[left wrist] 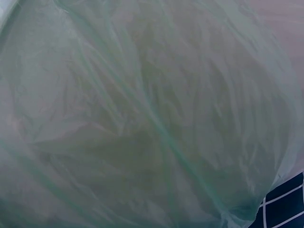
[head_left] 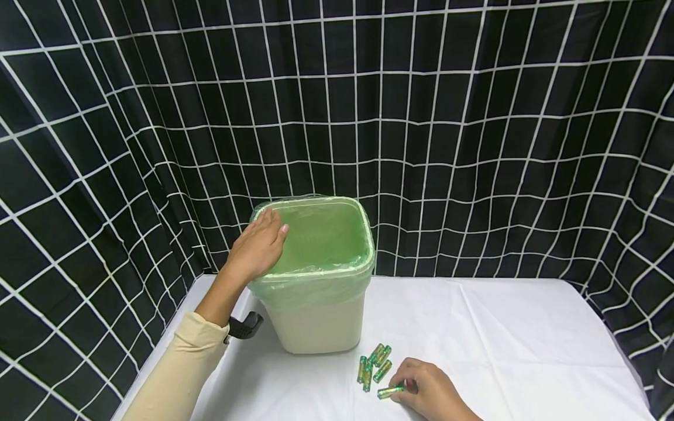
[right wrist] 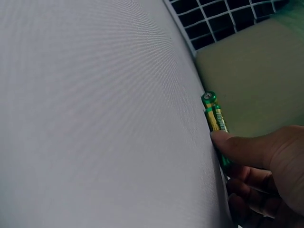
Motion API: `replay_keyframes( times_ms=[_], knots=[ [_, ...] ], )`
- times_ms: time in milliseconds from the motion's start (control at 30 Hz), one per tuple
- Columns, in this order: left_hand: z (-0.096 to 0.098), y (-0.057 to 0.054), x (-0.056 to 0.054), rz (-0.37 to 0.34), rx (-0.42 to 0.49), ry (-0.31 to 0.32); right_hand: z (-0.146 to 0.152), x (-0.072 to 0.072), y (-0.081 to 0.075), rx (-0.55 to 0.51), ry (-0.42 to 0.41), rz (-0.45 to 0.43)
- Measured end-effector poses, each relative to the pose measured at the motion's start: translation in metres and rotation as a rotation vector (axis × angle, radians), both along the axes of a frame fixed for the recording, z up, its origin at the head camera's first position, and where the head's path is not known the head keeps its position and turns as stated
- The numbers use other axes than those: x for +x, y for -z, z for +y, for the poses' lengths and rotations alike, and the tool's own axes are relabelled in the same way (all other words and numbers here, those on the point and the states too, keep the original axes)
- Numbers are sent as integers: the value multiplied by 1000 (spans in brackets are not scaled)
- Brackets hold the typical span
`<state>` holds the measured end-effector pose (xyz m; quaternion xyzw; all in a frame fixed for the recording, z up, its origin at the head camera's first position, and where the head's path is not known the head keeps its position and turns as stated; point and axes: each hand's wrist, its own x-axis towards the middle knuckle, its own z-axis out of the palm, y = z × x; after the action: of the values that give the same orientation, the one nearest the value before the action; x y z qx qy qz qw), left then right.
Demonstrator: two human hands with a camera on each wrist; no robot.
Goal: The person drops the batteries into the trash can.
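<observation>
My right hand point(head_left: 429, 387) pinches a green and gold battery point(head_left: 390, 392) between thumb and fingers, low over the white cloth. In the right wrist view the thumb presses on the side of a battery point(right wrist: 216, 116). Several loose batteries point(head_left: 368, 374) of the same kind lie in a small cluster just left of that hand. A cream bin point(head_left: 318, 327) stands upright behind them, lined with a translucent green bag point(head_left: 316, 290) folded over its rim. On the bin's left rim rests my left hand point(head_left: 259, 245), fingers extended. The green bag fills most of the left wrist view.
A white cloth point(head_left: 505, 345) covers the table. Black curtains point(head_left: 421, 134) with a white grid hang behind the table and along both sides. The bin stands near the back left of the table, close to the rear curtain.
</observation>
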<state>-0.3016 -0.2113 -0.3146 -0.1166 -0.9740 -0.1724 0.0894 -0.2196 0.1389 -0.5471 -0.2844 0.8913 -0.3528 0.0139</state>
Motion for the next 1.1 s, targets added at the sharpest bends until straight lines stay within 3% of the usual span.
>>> replay_keyframes(
  times_ms=[500, 1100],
  knots=[
    [0, 1, 0, -4, -4, -7, -1, 5, -13, 30, 27, -31],
    [0, -1, 1, -7, -13, -8, -6, 8, -52, -12, 36, 282]
  ],
)
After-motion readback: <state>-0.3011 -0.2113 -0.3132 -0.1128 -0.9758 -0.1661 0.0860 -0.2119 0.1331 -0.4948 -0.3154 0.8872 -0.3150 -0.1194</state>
